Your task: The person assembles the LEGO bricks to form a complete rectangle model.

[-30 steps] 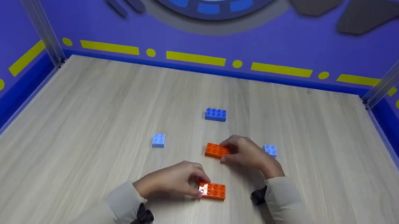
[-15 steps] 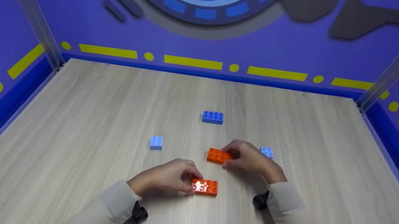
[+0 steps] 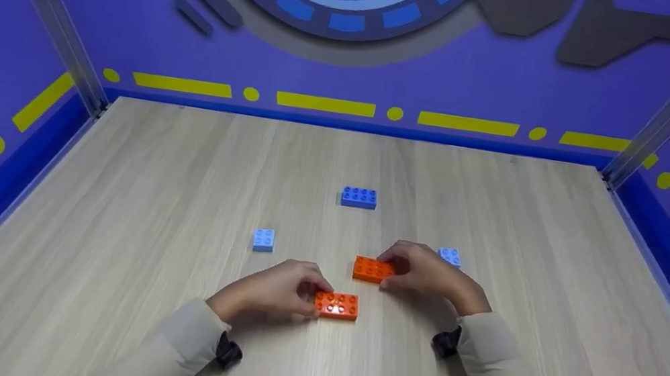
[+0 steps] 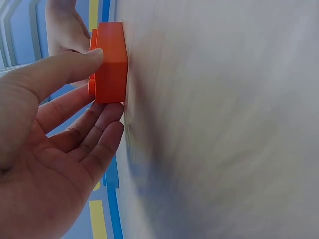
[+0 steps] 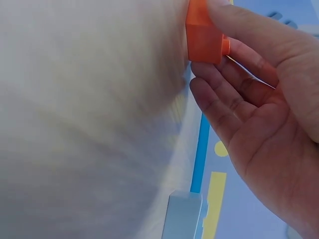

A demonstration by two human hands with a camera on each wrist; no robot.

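Note:
Two orange-red eight-stud bricks lie on the wooden table, apart from each other. The left hand [image 3: 277,289] pinches the left end of the nearer brick [image 3: 338,305] between thumb and fingers. Slightly farther back and to the right, the right hand [image 3: 432,276] pinches the right end of the other brick [image 3: 370,269]. In the left wrist view, the thumb lies along the side of the nearer brick [image 4: 111,64]. The right wrist view shows the thumb against its orange brick [image 5: 203,37], whose upper part is cut off by the frame.
A blue eight-stud brick [image 3: 359,197] lies farther back. One light blue four-stud brick [image 3: 263,240] lies to the left; another [image 3: 449,255] is partly hidden behind the right hand. Blue-purple panels with yellow marks surround the table [image 3: 176,161] at the back and sides.
The left hand and its brick have shifted left and slightly away from the person. The right hand and its brick have shifted right and a little nearer. Both grips remain.

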